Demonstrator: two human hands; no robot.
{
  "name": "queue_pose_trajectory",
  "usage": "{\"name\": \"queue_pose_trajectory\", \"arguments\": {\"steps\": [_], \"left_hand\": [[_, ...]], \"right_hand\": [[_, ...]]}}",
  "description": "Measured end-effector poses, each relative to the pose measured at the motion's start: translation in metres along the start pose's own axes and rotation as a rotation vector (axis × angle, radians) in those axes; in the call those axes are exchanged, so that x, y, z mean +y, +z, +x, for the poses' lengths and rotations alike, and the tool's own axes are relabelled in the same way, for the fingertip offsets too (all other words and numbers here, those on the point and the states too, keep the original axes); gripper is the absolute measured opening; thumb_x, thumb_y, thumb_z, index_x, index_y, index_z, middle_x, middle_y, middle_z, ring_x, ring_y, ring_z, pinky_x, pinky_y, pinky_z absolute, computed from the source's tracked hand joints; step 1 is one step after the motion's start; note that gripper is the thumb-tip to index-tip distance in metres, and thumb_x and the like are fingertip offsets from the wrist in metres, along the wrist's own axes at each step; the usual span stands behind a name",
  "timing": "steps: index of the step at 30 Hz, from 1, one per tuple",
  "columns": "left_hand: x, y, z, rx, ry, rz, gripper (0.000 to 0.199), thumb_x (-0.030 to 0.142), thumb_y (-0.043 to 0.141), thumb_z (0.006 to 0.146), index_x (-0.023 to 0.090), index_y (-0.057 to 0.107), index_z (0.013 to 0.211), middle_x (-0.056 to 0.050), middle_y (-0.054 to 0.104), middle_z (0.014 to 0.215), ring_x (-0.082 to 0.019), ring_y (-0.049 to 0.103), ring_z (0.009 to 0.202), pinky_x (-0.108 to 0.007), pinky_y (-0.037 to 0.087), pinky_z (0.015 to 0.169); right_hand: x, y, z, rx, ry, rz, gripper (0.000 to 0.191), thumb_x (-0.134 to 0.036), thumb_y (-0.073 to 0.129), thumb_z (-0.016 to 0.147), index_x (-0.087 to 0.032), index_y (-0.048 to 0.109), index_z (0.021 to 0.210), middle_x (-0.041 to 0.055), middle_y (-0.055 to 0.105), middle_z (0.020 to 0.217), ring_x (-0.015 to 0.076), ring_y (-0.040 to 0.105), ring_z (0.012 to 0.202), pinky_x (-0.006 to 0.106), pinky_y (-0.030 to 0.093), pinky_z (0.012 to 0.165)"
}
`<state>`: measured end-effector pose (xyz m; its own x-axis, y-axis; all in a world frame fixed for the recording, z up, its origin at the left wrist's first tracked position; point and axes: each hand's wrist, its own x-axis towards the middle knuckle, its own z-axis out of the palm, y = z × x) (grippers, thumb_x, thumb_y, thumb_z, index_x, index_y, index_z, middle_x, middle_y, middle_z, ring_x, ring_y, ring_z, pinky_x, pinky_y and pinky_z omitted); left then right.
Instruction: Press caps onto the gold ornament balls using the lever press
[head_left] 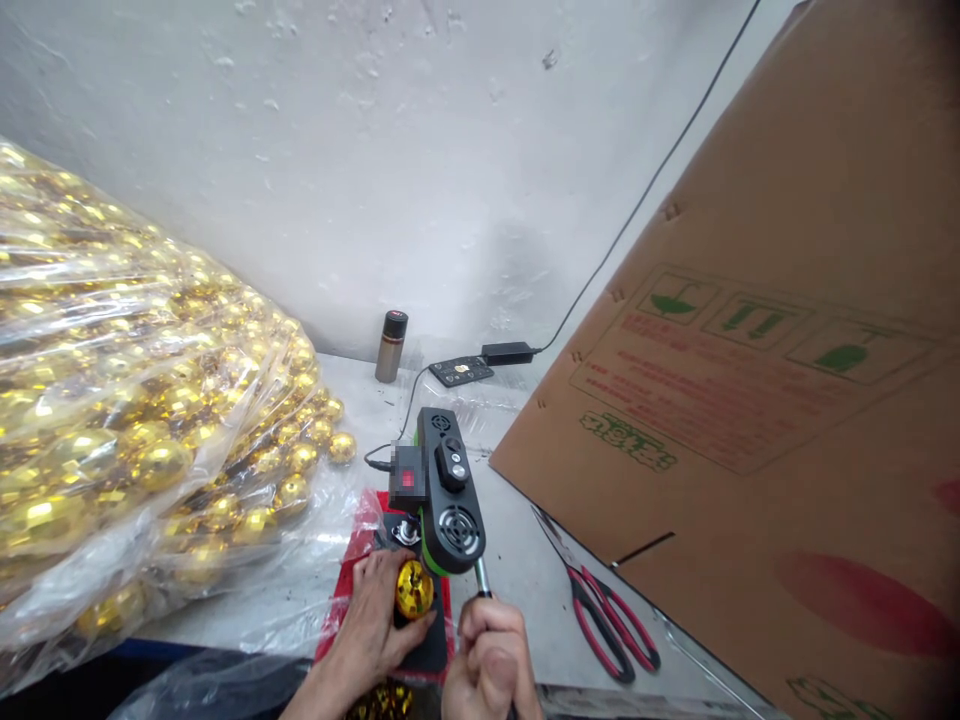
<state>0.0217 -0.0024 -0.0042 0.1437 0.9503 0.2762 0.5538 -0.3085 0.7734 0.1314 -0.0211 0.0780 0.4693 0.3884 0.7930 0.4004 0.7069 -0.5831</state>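
A gold mirrored ball (pixel 414 589) sits on the black base of a small press-like machine (pixel 442 480), under its rounded black head. My left hand (pixel 379 615) holds the ball from the left, with the fingers behind it and the thumb in front. On the right, my right hand (pixel 491 655) is closed in a fist around the machine's lever (pixel 481 578), whose metal rod shows above the fist. Beneath the machine lies a red sheet (pixel 339 605).
Clear plastic with many gold balls (pixel 150 420) fills the left. Red-handled scissors (pixel 611 620) lie right of the machine, beside a large cardboard box (pixel 750 400). Behind stand a bottle (pixel 391 346), a black strip (pixel 461 371) and a cabled adapter (pixel 507 353) near the wall.
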Motion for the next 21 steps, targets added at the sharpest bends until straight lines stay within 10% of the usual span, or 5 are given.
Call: {"name": "queue_pose_trajectory", "arguments": {"steps": [16,21], "left_hand": [[0.004,0.001,0.004,-0.004,-0.005,0.003,0.050,0.021,0.077,0.079,0.021,0.069,0.129,-0.015,0.078,0.121,-0.037,0.072,0.114,-0.057,0.056,0.100],[-0.001,0.001,-0.004,-0.005,-0.029,0.015,0.054,0.026,0.079,0.079,0.019,0.070,0.133,-0.018,0.078,0.127,-0.040,0.071,0.118,-0.059,0.058,0.103]], "right_hand": [[0.006,0.001,-0.010,0.022,-0.022,-0.007,0.048,-0.030,0.043,0.112,-0.023,0.043,0.065,-0.0040,0.048,0.067,0.0103,0.047,0.057,0.024,0.040,0.055],[-0.040,-0.003,0.034,-0.066,0.340,-0.042,0.048,-0.038,0.051,0.111,-0.022,0.054,0.066,-0.0034,0.049,0.065,0.0106,0.044,0.056,0.027,0.031,0.054]]}}
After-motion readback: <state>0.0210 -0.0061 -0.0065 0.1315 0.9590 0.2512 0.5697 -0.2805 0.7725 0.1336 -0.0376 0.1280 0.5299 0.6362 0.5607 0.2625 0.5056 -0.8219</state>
